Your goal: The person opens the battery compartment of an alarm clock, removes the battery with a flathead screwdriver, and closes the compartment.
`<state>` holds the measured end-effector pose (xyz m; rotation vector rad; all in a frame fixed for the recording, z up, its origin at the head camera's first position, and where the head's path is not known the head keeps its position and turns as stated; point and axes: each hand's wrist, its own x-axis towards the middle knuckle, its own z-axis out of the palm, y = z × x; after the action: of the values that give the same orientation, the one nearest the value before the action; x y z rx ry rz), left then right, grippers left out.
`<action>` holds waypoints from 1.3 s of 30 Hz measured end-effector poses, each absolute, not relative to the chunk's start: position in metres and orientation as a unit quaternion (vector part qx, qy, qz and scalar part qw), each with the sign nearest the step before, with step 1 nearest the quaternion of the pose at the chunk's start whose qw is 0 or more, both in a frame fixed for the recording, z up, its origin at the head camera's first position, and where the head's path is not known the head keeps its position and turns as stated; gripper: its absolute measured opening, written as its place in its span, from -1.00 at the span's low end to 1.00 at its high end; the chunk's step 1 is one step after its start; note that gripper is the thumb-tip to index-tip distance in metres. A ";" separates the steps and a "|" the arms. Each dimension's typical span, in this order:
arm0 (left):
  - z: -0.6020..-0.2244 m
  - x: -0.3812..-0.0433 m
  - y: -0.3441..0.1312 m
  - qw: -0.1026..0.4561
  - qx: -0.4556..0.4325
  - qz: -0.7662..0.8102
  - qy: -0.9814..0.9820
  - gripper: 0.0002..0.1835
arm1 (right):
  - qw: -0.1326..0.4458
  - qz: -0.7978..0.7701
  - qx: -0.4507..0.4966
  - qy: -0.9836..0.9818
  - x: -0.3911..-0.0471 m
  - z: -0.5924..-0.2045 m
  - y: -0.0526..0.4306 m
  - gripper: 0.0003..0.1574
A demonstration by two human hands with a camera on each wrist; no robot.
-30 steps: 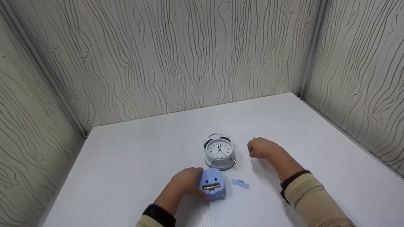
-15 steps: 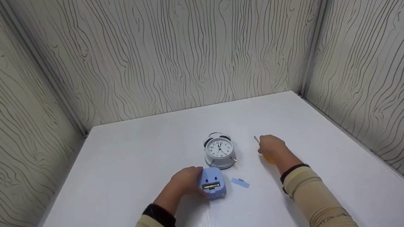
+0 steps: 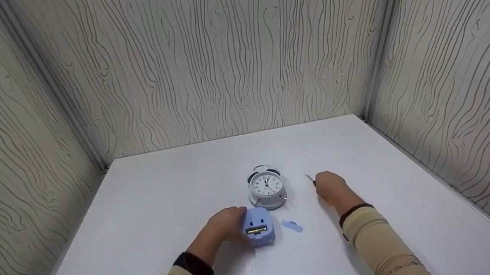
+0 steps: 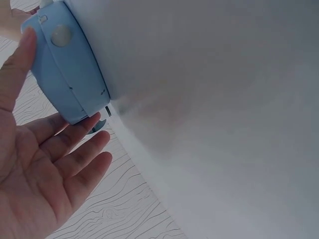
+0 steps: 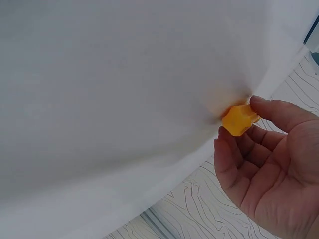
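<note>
My left hand (image 3: 227, 224) grips a small light-blue alarm clock (image 3: 259, 238) by its left side on the table. Its back faces up toward the head camera, showing two dark knobs and an uncovered battery compartment with a gold battery (image 3: 257, 230) in it. In the left wrist view, thumb and fingers span the clock's blue case (image 4: 67, 64). My right hand (image 3: 331, 185) pinches a screwdriver, its thin metal shaft (image 3: 309, 177) pointing away to the left. The right wrist view shows the screwdriver's yellow handle (image 5: 240, 119) between thumb and fingers, low against the white tabletop.
A white twin-bell alarm clock (image 3: 267, 186) stands just behind the blue one. The blue battery cover (image 3: 292, 226) lies between the hands. Wood-grain patterned panels (image 3: 223, 62) enclose the white table (image 3: 179, 179) at the back and sides.
My right hand has shifted slightly to the right, and more of the screwdriver's shaft now shows past the fingers. The left hand keeps its hold on the blue alarm clock.
</note>
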<state>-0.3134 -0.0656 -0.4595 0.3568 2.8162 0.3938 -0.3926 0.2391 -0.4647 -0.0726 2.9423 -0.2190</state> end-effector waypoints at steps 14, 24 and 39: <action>-0.463 -0.312 -0.063 0.146 0.110 0.142 0.973 0.00 | 0.109 -0.103 -0.018 0.988 -0.398 -0.466 0.249 -0.88; -0.463 -0.313 -0.064 0.132 0.118 0.138 0.975 0.02 | 0.109 -0.105 -0.070 0.986 -0.409 -0.432 0.233 -0.51; -0.461 -0.320 -0.060 0.141 0.116 0.137 0.974 -0.03 | 0.153 -0.131 -0.259 0.945 -0.366 -0.383 0.176 -0.87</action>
<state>-0.3202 -0.0604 -0.4614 0.3342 2.8107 0.3954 -0.3660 0.1756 -0.3829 -0.7427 2.7105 -0.3752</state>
